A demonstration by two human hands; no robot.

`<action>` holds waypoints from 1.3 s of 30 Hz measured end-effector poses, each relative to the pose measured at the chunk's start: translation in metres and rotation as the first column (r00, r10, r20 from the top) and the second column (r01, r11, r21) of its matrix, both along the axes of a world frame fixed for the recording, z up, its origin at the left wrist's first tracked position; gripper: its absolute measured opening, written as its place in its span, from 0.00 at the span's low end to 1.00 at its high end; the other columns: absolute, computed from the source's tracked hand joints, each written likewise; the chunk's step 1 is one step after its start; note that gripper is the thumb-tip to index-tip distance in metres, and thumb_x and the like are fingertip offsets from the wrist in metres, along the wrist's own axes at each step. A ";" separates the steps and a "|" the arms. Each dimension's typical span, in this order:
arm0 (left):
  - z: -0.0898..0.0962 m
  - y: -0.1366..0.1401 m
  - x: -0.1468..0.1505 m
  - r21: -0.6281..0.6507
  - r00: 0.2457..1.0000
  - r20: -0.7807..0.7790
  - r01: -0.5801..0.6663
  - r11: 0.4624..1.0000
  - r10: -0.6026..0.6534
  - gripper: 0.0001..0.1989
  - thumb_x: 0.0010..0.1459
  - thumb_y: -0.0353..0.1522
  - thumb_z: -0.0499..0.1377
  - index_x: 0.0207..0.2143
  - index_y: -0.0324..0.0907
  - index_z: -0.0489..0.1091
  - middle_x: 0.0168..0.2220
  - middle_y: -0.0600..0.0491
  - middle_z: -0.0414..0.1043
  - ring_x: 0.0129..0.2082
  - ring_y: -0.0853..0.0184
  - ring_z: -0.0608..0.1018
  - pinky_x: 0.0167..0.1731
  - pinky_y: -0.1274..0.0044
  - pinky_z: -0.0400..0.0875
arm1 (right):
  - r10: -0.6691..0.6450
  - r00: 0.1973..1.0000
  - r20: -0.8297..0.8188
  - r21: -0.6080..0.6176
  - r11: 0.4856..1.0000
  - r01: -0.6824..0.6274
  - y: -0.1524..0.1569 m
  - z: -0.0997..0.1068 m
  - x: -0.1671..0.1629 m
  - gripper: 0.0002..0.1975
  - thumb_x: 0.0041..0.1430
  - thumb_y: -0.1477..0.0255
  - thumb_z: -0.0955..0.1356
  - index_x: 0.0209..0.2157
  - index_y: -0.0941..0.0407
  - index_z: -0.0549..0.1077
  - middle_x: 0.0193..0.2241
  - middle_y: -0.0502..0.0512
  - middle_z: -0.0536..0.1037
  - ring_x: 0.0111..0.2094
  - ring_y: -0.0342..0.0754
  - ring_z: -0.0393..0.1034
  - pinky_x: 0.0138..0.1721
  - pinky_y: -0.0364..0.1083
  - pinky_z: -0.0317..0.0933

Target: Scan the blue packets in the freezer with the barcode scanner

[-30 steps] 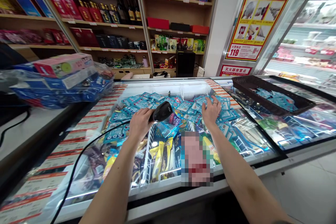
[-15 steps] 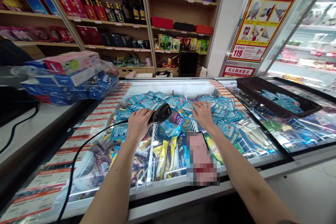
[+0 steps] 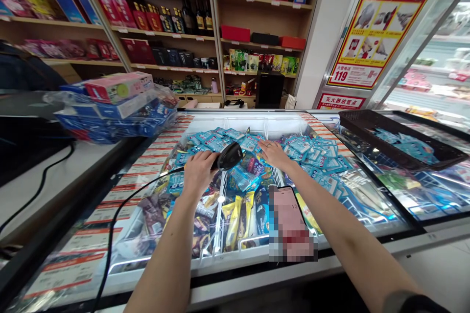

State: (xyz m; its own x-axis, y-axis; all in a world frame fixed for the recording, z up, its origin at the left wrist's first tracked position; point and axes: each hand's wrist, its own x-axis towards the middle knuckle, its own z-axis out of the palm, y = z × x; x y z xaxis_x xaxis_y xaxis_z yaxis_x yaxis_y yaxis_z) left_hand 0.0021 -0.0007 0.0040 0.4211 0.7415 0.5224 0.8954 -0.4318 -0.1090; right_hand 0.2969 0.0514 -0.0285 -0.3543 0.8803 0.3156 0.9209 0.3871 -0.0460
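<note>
My left hand (image 3: 200, 173) is wrapped round a black barcode scanner (image 3: 230, 156), whose head points right over the chest freezer. A cable runs from it down to the left. My right hand (image 3: 274, 155) lies palm down, fingers stretched out, on the many small light-blue packets (image 3: 312, 149) spread across the freezer top. Its fingertips touch packets near the middle; whether any is pinched is not visible. Closer to me, a phone (image 3: 293, 220) with a pink, partly blurred screen rests near the front edge. Yellow-wrapped ice creams (image 3: 234, 222) show in the freezer below.
A dark brown tray (image 3: 370, 120) with more blue packets stands on the right. Plastic-wrapped blue boxes (image 3: 121, 112) are stacked at the left. Price labels (image 3: 135, 176) line the freezer's left side. Shelves (image 3: 205, 36) of bottles and boxes stand behind.
My right hand has moved left over the packets towards the scanner. My left hand keeps its hold on the scanner. The whole view has shifted slightly.
</note>
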 end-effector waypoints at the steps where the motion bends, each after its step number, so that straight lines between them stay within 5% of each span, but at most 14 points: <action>1: 0.000 0.000 0.000 0.002 1.000 0.001 -0.001 1.000 0.001 0.19 0.52 0.33 0.59 0.49 0.46 0.66 0.43 0.49 0.71 0.45 0.56 0.70 0.40 0.68 0.60 | 0.009 1.000 0.018 -0.025 1.000 -0.009 0.003 -0.001 -0.001 0.24 0.64 0.70 0.57 0.61 0.54 0.57 0.63 0.53 0.57 0.63 0.55 0.50 0.59 0.58 0.47; 5: 0.000 0.000 0.000 0.006 1.000 0.010 0.002 1.000 -0.002 0.19 0.53 0.33 0.59 0.48 0.46 0.66 0.42 0.50 0.71 0.44 0.57 0.70 0.41 0.68 0.60 | 0.029 0.997 0.070 -0.070 0.997 -0.024 0.005 -0.003 -0.004 0.24 0.64 0.69 0.57 0.61 0.50 0.57 0.62 0.48 0.58 0.64 0.57 0.44 0.59 0.60 0.44; 11: 0.002 -0.001 0.000 0.003 1.000 0.017 0.002 1.000 -0.002 0.19 0.52 0.33 0.60 0.48 0.46 0.66 0.42 0.50 0.71 0.43 0.57 0.70 0.40 0.68 0.60 | 0.035 0.999 -0.020 0.005 0.999 -0.035 -0.006 0.007 -0.014 0.17 0.65 0.65 0.58 0.50 0.49 0.72 0.51 0.51 0.73 0.56 0.52 0.58 0.57 0.53 0.47; 17: 0.003 -0.002 0.001 0.004 1.000 0.018 0.015 1.000 -0.016 0.18 0.53 0.33 0.59 0.48 0.46 0.66 0.41 0.49 0.71 0.43 0.57 0.71 0.39 0.68 0.60 | -0.229 0.967 -0.110 -0.003 0.973 0.230 0.000 0.016 -0.022 0.24 0.65 0.59 0.57 0.55 0.56 0.67 0.50 0.60 0.72 0.50 0.53 0.63 0.50 0.49 0.54; 23: 0.004 -0.004 0.003 -0.006 0.999 0.037 0.034 0.999 -0.034 0.17 0.54 0.34 0.58 0.47 0.46 0.67 0.41 0.49 0.71 0.44 0.56 0.71 0.40 0.68 0.60 | -0.276 0.960 -0.050 -0.073 0.960 0.272 0.010 0.015 -0.025 0.27 0.61 0.56 0.61 0.56 0.57 0.66 0.43 0.62 0.76 0.50 0.57 0.64 0.48 0.51 0.55; 28: 0.002 -0.003 0.003 0.002 0.999 0.026 0.039 0.999 -0.039 0.16 0.55 0.35 0.58 0.47 0.46 0.66 0.41 0.50 0.71 0.44 0.57 0.70 0.41 0.68 0.60 | -0.355 0.918 -0.177 -0.155 0.931 0.330 0.020 0.015 -0.026 0.29 0.51 0.58 0.70 0.52 0.57 0.69 0.43 0.61 0.76 0.49 0.56 0.67 0.48 0.49 0.58; 32: 0.001 -0.001 0.002 -0.004 0.999 0.030 0.042 0.999 -0.042 0.17 0.54 0.35 0.58 0.47 0.46 0.66 0.42 0.49 0.72 0.44 0.57 0.71 0.41 0.68 0.60 | -0.353 0.817 -0.456 -0.225 0.934 0.278 0.023 0.015 -0.023 0.30 0.42 0.65 0.74 0.50 0.56 0.70 0.44 0.58 0.77 0.48 0.54 0.69 0.49 0.49 0.59; 39: 0.001 -0.002 0.005 -0.009 0.999 0.019 0.042 0.999 -0.042 0.18 0.54 0.35 0.59 0.48 0.46 0.66 0.42 0.49 0.72 0.44 0.56 0.70 0.40 0.68 0.61 | -0.320 0.501 -0.804 -0.253 0.947 0.200 0.013 0.004 -0.003 0.10 0.49 0.69 0.68 0.35 0.56 0.73 0.27 0.51 0.78 0.33 0.50 0.75 0.39 0.49 0.68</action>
State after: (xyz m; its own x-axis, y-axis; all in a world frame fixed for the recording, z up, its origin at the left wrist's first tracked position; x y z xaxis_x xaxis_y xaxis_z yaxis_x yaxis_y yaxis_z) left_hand 0.0071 -0.0026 0.0055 0.4422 0.7284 0.5233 0.8783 -0.4700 -0.0878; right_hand 0.2938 0.0646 -0.0248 0.2643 0.9360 0.2324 0.4997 0.0732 -0.8631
